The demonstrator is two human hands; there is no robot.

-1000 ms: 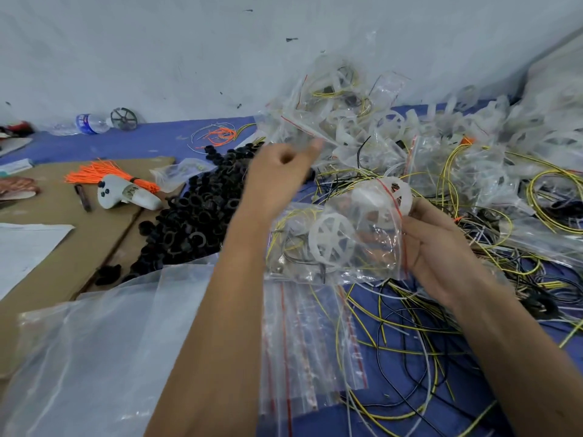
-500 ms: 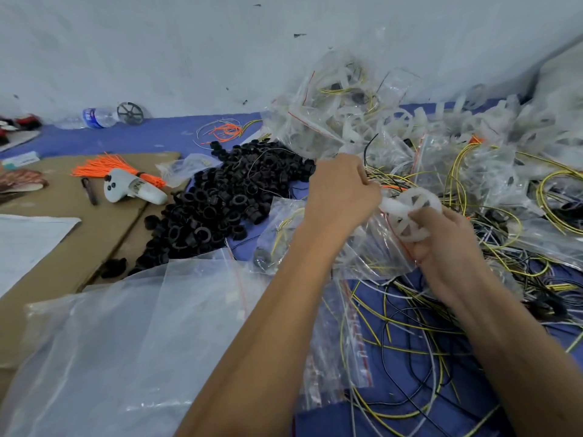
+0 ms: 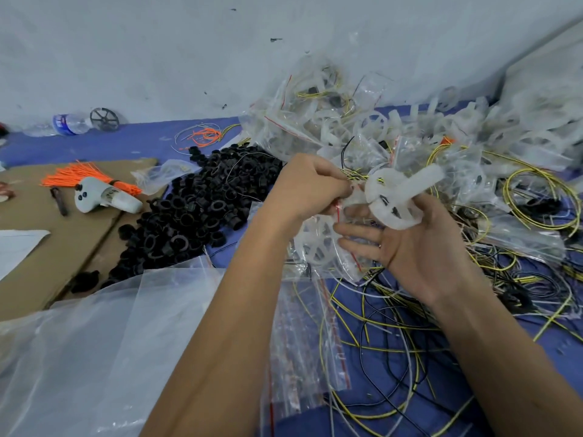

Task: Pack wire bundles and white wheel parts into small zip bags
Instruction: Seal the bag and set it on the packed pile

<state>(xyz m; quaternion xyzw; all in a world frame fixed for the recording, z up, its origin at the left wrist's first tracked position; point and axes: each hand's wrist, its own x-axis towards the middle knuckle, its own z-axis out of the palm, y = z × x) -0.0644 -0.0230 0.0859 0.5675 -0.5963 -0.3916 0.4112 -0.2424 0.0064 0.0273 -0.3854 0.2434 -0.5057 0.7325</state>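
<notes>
hidden: bag mouth blurred behind left hand (image 3: 307, 187); bag contents hard to make out | change: right hand (image 3: 419, 244) has turned palm-up since half a second ago, white wheel part (image 3: 392, 200) now above zip bag (image 3: 321, 244) | hands: left pinches bag's red-striped top; right fingers spread, wheel resting against thumb side.

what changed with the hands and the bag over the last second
The left hand came down from the raised position and now pinches the mouth of the zip bag. The right hand has opened out under the bag, with a white wheel part lifted above its fingers. The black rings and orange ties stayed put.
</notes>
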